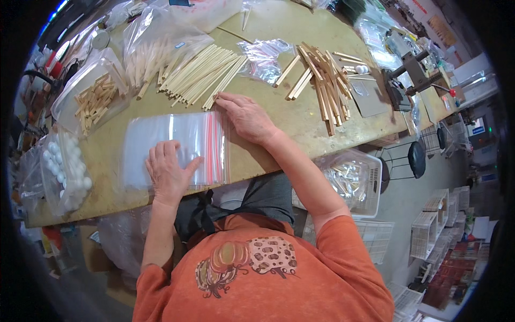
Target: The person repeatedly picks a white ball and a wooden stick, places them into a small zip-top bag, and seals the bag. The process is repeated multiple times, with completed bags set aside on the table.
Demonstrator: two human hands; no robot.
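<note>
A stack of clear zip-lock plastic bags [147, 137] lies on the table in front of me, its red-striped seal edges to the right. My left hand [171, 171] rests flat on the bags, with thumb and fingers apart. At the upper right corner of the stack is my right hand [247, 118], palm down, fingertips by the near ends of some thin round wooden sticks [205, 74]. Whether those fingers pinch anything is hidden. The sticks are spread in a loose, slanting pile just beyond the bags.
Square wooden strips [328, 88] lie piled to the right, near a small hand press [414, 76]. Small plastic bags [267, 56] sit between the piles. On the left are a plastic bin [66, 94] of short wood pieces and a bag of white balls [74, 173]. A crate [376, 189] stands below the table edge.
</note>
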